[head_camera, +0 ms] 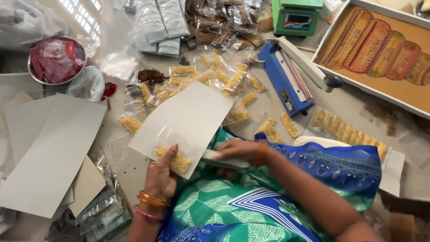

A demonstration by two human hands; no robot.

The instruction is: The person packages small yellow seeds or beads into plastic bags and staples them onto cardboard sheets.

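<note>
Head view: left hand (162, 172) pins a small clear packet of yellow beads (172, 160) onto a grey card (186, 121), thumb pressing on top, fingers curled under the card's near edge. Right hand (237, 151) is closed around a flat pale item (219, 157), blurred, can't tell what it is. The packet sits at the card's lower corner, over the lap. Looks light, soft and slippery, with beads shifting inside; best pinched at the film edge, not the bulge. More bead packets (224, 80) are scattered beyond, with a blue heat sealer (286, 83), a green scale (295, 17) and a steel bowl (56, 60).
</note>
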